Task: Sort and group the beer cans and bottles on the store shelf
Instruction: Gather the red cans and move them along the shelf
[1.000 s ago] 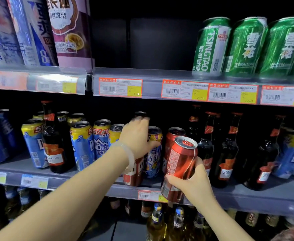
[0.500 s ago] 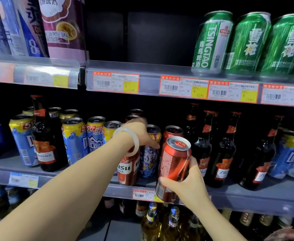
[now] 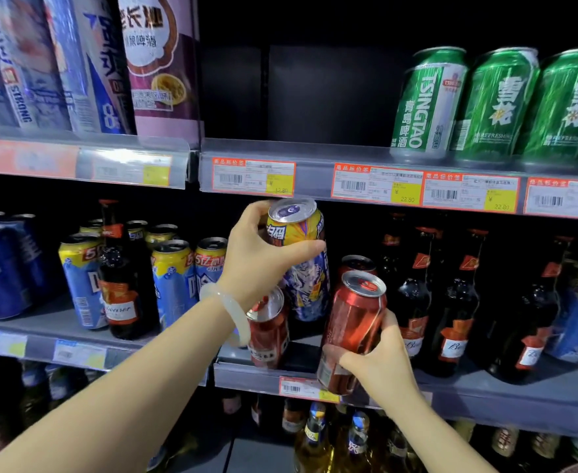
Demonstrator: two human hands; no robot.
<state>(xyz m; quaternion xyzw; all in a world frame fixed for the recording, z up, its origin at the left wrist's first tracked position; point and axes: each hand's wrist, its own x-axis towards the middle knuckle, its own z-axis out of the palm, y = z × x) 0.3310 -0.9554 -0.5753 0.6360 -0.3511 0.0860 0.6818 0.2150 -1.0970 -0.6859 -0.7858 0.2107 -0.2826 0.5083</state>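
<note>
Two hands grip cans: left point(image 3: 260, 254) yellow-purple can point(image 3: 301, 254), right point(image 3: 379, 363) red can point(image 3: 352, 329).

The left hand point(image 3: 258, 257) covered the middle of the yellow-and-blue can point(image 3: 299, 264), leaving its label only partly legible, while the left wrist and its pale bangle point(image 3: 228, 310) hid much of the red can point(image 3: 267, 331) on the middle shelf point(image 3: 478, 394). The right hand point(image 3: 379, 367) masked the lower side of the red can in its grip point(image 3: 352, 331). The tall cans point(image 3: 86, 63) at upper left were cut off by the top edge, and the green can point(image 3: 574, 104) at far right by the side edge. Print on the price tags point(image 3: 376, 184) was too small to read, and those at left point(image 3: 124, 167) were blurred. Bottles point(image 3: 335, 442) on the lowest shelf ran past the bottom edge.
</note>
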